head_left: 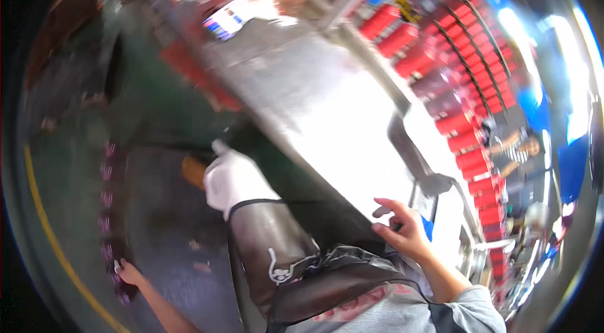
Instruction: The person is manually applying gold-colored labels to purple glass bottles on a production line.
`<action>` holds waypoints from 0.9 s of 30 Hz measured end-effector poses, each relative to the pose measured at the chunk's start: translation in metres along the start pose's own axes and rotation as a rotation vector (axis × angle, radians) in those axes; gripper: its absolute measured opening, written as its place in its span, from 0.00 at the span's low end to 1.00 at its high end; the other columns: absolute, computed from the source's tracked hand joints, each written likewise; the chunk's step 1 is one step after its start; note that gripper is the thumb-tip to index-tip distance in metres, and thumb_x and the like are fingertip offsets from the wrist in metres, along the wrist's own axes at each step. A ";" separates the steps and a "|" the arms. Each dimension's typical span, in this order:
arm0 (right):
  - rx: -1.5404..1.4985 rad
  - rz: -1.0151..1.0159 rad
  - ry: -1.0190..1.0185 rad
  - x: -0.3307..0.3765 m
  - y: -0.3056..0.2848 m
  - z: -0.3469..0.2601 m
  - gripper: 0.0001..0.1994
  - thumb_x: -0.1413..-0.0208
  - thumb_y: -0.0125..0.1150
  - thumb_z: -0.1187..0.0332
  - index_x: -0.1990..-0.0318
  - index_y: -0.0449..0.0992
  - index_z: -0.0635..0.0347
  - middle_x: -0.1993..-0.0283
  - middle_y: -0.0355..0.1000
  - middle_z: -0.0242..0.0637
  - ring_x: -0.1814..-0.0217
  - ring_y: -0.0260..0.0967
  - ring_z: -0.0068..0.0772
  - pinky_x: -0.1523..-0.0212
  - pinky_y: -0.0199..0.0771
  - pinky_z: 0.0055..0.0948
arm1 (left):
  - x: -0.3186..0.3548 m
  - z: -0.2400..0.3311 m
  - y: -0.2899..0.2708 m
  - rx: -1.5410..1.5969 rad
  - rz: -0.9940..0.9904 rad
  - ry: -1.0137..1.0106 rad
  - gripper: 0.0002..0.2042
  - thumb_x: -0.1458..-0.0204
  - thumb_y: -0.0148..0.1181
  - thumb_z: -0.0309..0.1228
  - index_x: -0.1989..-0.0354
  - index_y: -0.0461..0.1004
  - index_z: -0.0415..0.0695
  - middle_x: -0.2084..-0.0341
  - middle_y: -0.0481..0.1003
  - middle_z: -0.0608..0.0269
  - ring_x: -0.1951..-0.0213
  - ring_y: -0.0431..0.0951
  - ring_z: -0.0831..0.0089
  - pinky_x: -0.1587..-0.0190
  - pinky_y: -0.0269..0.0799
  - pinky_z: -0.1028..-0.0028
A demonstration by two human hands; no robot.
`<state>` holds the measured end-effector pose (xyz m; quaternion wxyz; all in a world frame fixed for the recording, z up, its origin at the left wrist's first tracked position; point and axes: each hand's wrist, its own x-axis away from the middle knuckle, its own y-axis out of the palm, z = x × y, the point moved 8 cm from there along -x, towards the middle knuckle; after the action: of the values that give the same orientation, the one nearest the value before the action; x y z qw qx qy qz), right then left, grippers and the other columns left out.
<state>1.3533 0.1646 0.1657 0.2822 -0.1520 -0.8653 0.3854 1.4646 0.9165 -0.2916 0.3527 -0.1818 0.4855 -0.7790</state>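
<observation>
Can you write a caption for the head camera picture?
Bare right hand at metal table edge beside red spools.

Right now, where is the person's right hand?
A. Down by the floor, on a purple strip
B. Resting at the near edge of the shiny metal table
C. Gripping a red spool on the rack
B: the right hand sits with loosely spread fingers at the near edge of the metal table, holding nothing visible.

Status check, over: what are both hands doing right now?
Left hand low, on dark purple-dotted strip. Right hand open at steel table edge, holding nothing. Apron between.
</observation>
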 end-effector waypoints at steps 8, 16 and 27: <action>-0.244 0.223 -0.154 0.018 -0.027 0.106 0.24 0.47 0.67 0.70 0.42 0.72 0.59 0.60 0.77 0.31 0.79 0.56 0.11 0.77 0.58 0.16 | 0.191 0.515 0.010 1.194 -0.526 0.476 0.17 0.37 0.53 0.28 0.42 0.68 0.33 0.47 0.74 0.52 0.47 0.73 0.69 0.43 0.69 0.71; -0.627 0.530 -0.038 0.065 -0.069 0.245 0.23 0.49 0.67 0.71 0.44 0.74 0.58 0.62 0.76 0.31 0.74 0.61 0.13 0.73 0.63 0.17 | 0.590 0.758 -0.118 1.215 -1.163 1.317 0.18 0.43 0.56 0.23 0.43 0.70 0.36 0.49 0.74 0.56 0.46 0.73 0.69 0.40 0.63 0.71; -1.056 0.894 0.262 0.135 -0.049 0.365 0.20 0.49 0.65 0.79 0.46 0.75 0.64 0.59 0.73 0.30 0.73 0.61 0.07 0.72 0.61 0.11 | 0.882 1.050 -0.013 0.986 -0.696 1.436 0.35 0.54 0.66 0.52 0.48 0.71 0.31 0.54 0.75 0.37 0.53 0.76 0.45 0.48 0.69 0.60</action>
<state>1.0224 -0.0149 0.0543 0.0871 -0.6547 -0.7503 -0.0287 1.5125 -0.3797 0.1536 -0.2471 0.3777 0.1203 -0.8842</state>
